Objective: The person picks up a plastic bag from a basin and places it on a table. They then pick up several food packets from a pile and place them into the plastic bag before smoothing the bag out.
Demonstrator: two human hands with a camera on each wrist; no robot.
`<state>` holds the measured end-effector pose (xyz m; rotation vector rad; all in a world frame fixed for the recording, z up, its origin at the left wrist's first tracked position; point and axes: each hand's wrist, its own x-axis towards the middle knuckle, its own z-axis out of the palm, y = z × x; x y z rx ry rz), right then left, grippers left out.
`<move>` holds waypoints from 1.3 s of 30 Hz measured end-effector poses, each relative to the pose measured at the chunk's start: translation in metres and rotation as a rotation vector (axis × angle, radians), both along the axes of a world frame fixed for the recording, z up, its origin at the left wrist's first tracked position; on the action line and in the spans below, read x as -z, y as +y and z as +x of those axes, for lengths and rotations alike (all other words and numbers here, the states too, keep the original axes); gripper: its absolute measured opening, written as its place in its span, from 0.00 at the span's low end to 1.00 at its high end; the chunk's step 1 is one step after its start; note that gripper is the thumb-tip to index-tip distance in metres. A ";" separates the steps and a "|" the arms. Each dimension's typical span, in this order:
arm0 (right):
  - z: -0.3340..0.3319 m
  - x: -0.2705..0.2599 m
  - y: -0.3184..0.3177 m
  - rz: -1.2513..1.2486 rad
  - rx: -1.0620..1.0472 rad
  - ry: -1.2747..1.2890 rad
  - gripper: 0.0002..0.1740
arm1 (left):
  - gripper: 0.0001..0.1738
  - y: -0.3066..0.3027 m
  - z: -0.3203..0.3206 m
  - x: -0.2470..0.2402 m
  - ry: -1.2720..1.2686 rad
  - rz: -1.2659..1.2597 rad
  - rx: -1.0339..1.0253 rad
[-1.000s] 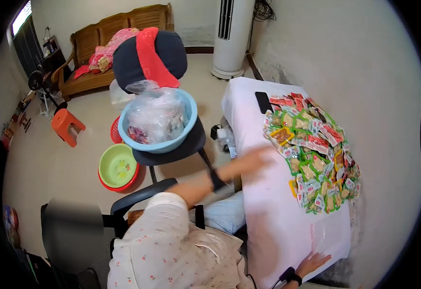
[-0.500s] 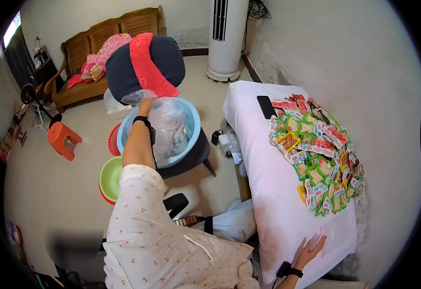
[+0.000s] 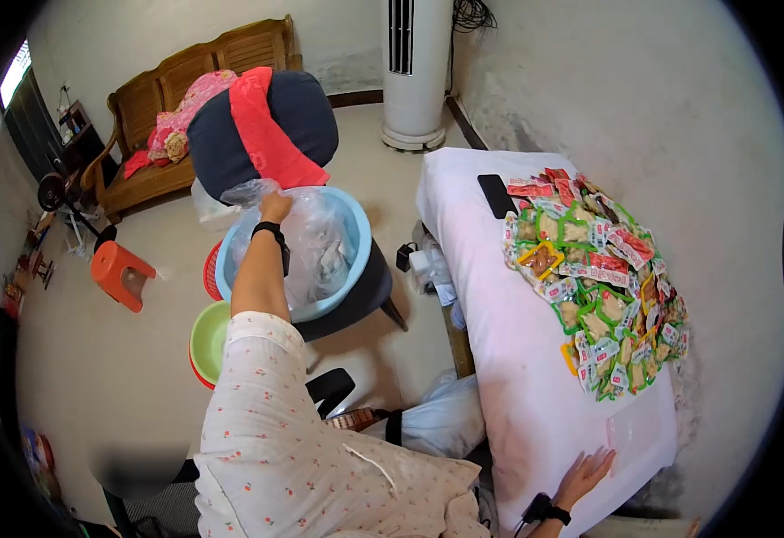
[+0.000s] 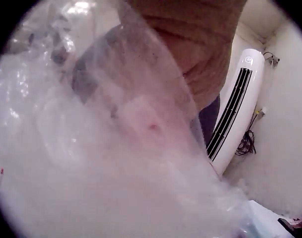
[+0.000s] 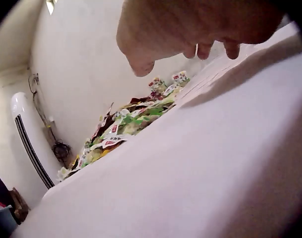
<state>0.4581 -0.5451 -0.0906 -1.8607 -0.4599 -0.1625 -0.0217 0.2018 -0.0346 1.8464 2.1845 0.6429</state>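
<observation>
In the head view my left hand reaches over a light blue basin and grips clear plastic bags at the far rim; its fingertips are hidden. The left wrist view is mostly filled by cloudy plastic, with part of the left hand above it. My right hand lies at the near end of the white-covered table, fingers loosely spread and holding nothing, beside a flat clear bag. In the right wrist view the right hand is over the white cloth.
Many small food packets are heaped on the table along the wall, a black phone behind them. The basin rests on a dark chair. Green basin and orange stool stand on the floor at left.
My left hand swung from over the table to the blue basin and took hold of the plastic there. The right hand has stayed at the table's near end beside the flat bag.
</observation>
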 end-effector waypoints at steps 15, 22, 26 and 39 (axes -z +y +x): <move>-0.041 -0.090 0.039 -0.216 -0.041 -0.291 0.30 | 0.18 -0.226 0.172 -0.135 -1.139 0.619 0.851; -0.074 -0.129 0.076 -0.147 -0.251 -0.228 0.35 | 0.09 -0.478 0.360 -0.041 -1.249 -1.135 1.288; -0.046 -0.094 0.046 0.071 -0.355 0.636 0.25 | 0.07 -0.511 0.399 -0.036 -1.122 -1.090 1.233; -0.023 -0.053 0.000 0.434 -0.203 0.733 0.06 | 0.10 -0.480 0.431 -0.020 -0.937 -0.891 1.146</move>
